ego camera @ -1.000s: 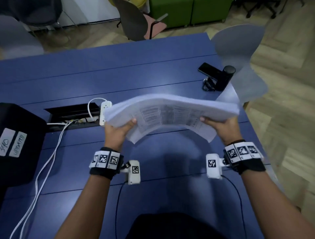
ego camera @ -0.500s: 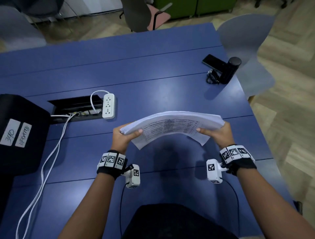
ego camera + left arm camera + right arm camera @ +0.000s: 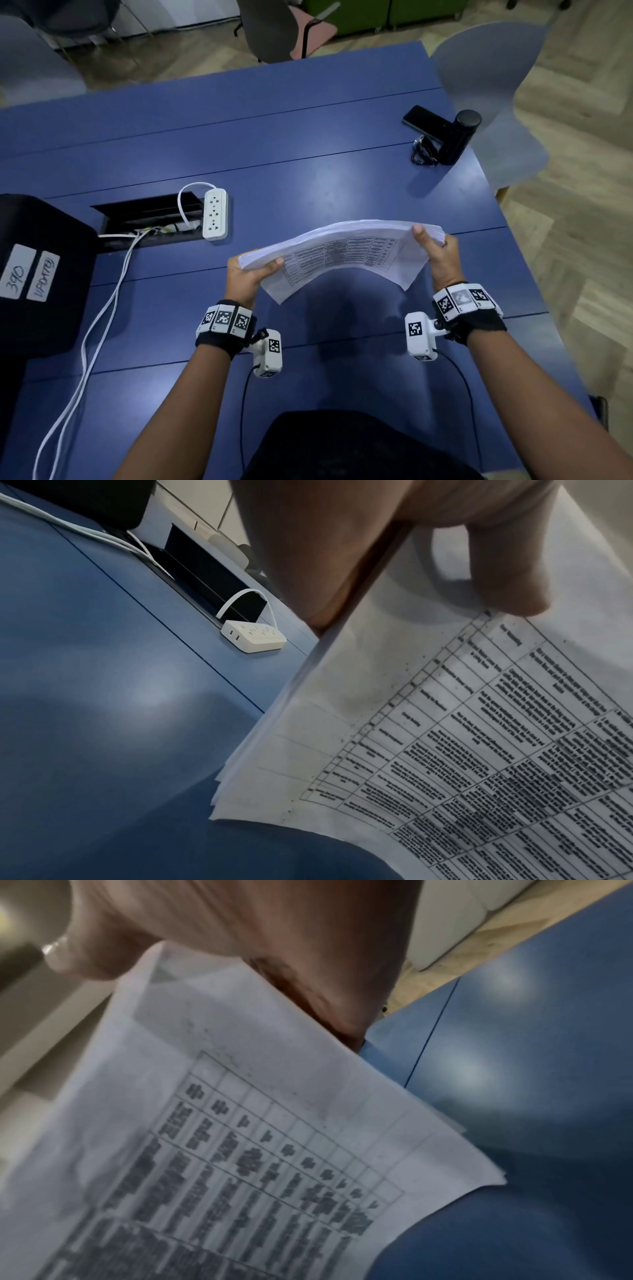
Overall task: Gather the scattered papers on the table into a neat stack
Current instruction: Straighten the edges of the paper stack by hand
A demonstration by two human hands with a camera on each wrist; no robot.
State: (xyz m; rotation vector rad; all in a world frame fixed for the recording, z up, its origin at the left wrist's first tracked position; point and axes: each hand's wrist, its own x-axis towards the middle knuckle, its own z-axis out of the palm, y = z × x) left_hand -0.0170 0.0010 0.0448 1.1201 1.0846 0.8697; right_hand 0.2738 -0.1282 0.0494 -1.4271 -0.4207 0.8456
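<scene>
A thick stack of white papers (image 3: 339, 253) with printed tables hangs above the blue table (image 3: 308, 144), held on edge and bowed upward in the middle. My left hand (image 3: 250, 274) grips its left end, thumb on the printed face. My right hand (image 3: 435, 250) grips the right end the same way. In the left wrist view the thumb (image 3: 507, 582) presses the papers (image 3: 445, 750), whose lower corner shows slightly uneven sheet edges. In the right wrist view the papers (image 3: 240, 1137) lie under my thumb (image 3: 78, 958). My other fingers are hidden behind the stack.
A white power strip (image 3: 215, 214) lies by an open cable slot (image 3: 147, 216), with white cords running to the front left. A black box (image 3: 37, 274) with labels sits at the left. A phone (image 3: 426, 122), a black cylinder (image 3: 457, 137) and a grey chair (image 3: 489, 85) are at the far right.
The stack has come down and toward me, from high over the table's middle to lower near the front. Both hands keep their hold on its ends.
</scene>
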